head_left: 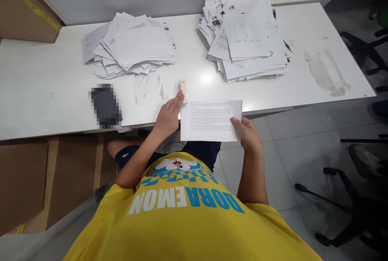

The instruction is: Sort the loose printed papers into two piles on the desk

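Note:
A printed sheet of paper point(209, 121) hangs over the front edge of the white table point(45, 87). My right hand point(247, 131) pinches its right lower corner between thumb and fingers. My left hand point(168, 115) rests with fingers stretched out at the sheet's left edge, its fingertips touching a small cream-coloured stapler-like object point(183, 90) on the table. Two messy piles of papers lie further back: one at the left point(130, 44), one at the right point(245, 30).
A dark phone-sized item point(105, 105), blurred out, lies on the table left of my left hand. A stained patch point(325, 71) marks the table's right end. Office chair bases point(348, 204) stand on the tiled floor at right. Brown cabinets point(24, 180) sit under the table at left.

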Demonstrator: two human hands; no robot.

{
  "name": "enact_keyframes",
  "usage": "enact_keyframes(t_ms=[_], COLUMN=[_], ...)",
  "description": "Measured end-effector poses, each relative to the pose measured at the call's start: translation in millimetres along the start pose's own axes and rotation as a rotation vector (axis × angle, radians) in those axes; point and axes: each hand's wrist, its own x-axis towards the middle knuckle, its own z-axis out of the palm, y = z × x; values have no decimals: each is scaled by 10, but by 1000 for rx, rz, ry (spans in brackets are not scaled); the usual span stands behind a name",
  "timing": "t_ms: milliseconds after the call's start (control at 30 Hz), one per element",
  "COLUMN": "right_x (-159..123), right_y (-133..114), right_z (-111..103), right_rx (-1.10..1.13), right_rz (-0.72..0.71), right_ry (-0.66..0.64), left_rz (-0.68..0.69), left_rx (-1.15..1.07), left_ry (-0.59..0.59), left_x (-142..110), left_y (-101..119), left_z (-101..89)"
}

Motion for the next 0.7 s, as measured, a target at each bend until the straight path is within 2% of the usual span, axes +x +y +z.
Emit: enact_keyframes(t_ms=[167,367,467,600,667,700], right_x=[-7,18,6,-171,-260,-270], right_y=[19,-126,-272,-510,-604,-641], right_z=[-11,-82,-81,-113,-219,-300], right_rx=[3,-100,-285,-611,-648,-621], right_rz=[5,-8,-109,-274,-326,-356], right_ry=[19,34,80,115,177,257], left_rz=[-25,-41,-29,-9,-3,-8], left_rx=[3,-50,13,133,164,172], left_ry=[-125,-78,-95,-108,-101,-92], left_x=[91,72,67,30,10,2], left_y=[-45,-70,-69,-51,-42,-38], left_z=[57,94,114,129,130,129])
